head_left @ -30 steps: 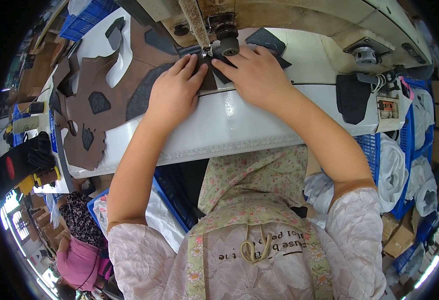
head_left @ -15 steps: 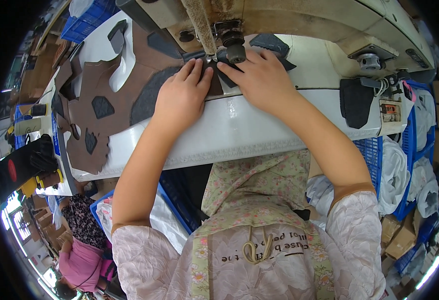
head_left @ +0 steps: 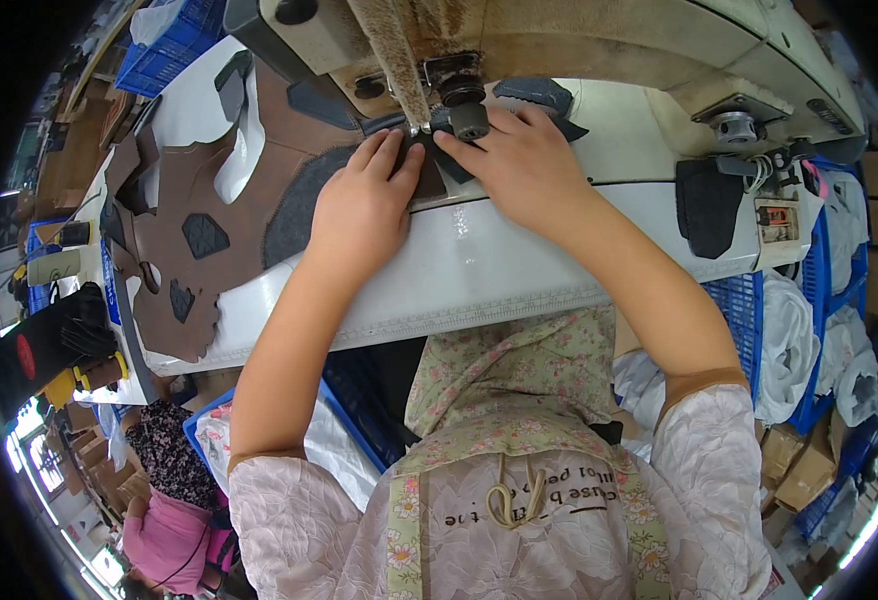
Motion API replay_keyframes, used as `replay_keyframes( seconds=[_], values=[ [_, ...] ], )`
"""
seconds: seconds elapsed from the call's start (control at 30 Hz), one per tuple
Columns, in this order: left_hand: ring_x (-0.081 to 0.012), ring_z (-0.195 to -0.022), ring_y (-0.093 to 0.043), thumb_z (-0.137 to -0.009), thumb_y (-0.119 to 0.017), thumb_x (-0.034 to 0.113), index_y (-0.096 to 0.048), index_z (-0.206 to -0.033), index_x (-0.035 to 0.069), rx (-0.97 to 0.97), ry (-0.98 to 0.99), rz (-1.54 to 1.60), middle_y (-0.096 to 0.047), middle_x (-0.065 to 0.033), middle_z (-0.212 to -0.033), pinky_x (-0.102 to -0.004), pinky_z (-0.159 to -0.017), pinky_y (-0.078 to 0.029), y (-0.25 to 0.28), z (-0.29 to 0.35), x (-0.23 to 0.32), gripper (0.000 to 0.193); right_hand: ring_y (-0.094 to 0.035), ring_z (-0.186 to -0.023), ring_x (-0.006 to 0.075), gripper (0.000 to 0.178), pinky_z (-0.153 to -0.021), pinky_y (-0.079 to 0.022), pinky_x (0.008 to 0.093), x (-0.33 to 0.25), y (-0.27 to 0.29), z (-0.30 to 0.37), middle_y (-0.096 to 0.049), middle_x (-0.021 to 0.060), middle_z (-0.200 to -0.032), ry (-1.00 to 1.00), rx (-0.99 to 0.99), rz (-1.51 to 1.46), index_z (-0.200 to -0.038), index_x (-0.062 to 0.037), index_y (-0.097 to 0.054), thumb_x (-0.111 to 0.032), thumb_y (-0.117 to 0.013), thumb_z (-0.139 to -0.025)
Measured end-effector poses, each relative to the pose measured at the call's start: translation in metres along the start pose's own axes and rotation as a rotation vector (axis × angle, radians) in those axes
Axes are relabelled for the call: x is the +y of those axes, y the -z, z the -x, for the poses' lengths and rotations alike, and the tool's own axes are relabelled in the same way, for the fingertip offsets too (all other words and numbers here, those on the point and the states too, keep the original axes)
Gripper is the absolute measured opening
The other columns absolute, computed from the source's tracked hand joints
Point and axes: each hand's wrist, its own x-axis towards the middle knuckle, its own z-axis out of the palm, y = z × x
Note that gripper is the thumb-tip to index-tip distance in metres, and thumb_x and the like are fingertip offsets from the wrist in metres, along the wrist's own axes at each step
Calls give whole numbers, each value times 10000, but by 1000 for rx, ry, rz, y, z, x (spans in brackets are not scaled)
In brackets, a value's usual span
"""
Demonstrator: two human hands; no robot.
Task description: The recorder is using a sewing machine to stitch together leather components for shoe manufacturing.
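At the presser foot (head_left: pixel 419 128) of a sewing machine (head_left: pixel 599 50), a brown leather-like sheet (head_left: pixel 242 222) with dark grey patches lies on the bed. My left hand (head_left: pixel 364 205) rests on its right part, fingers spread and lying flat, tips just left of the foot. My right hand (head_left: pixel 524 165) presses down on the dark material right of the foot. Its thumb points toward the foot, and the other fingers stretch away, partly behind the machine's round black knob (head_left: pixel 467 120). The needle point and the stitch spot are too small to make out.
A dark grey cut piece (head_left: pixel 709 208) lies on the table's right; another (head_left: pixel 534 95) sits behind my right hand. A ruler strip (head_left: pixel 479 308) runs along the front edge. Blue crates (head_left: pixel 171 45) stand around, and a person in pink (head_left: pixel 167 540) is at lower left.
The view has shifted slightly, with the table a little lower in it. Both hands stay beside the presser foot; any movement of the brown sheet is too slight to tell.
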Motion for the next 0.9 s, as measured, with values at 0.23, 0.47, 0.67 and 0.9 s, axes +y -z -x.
replay_keyframes(
  seconds=[0.23,0.47,0.67,0.9],
  values=[
    [-330,-1225,-520,-642,-594,-33,-597,-1251,32,8,6,93,-566,-162,-1251,-401,-958,-496,2,-2,1,612,-555,-1146,256,472,-961,-393,399,0,-1,0,-694,29,-966,10,54,11,-1275,-187,-629,-94,-583,-815],
    [-316,-1111,-603,-656,-586,-27,-649,-1176,78,-14,109,245,-616,-125,-1236,-395,-923,-510,12,-2,-2,535,-550,-1124,204,370,-907,-409,388,4,-4,1,-627,32,-1218,29,96,43,-1177,-151,-660,-130,-576,-817],
    [-291,-1088,-624,-661,-583,-23,-697,-1101,90,15,103,247,-662,-96,-1192,-391,-919,-513,13,-4,-7,468,-546,-1164,283,494,-973,-383,410,0,-1,-1,-693,39,-998,-7,30,-4,-1303,-196,-612,-77,-560,-826],
    [-253,-1152,-606,-672,-544,-43,-701,-1111,81,-96,170,269,-667,-116,-1178,-373,-957,-499,23,-13,-8,483,-541,-1110,223,366,-895,-418,383,5,1,-1,-623,38,-1152,45,109,88,-1165,-137,-658,-128,-562,-812]
  ],
)
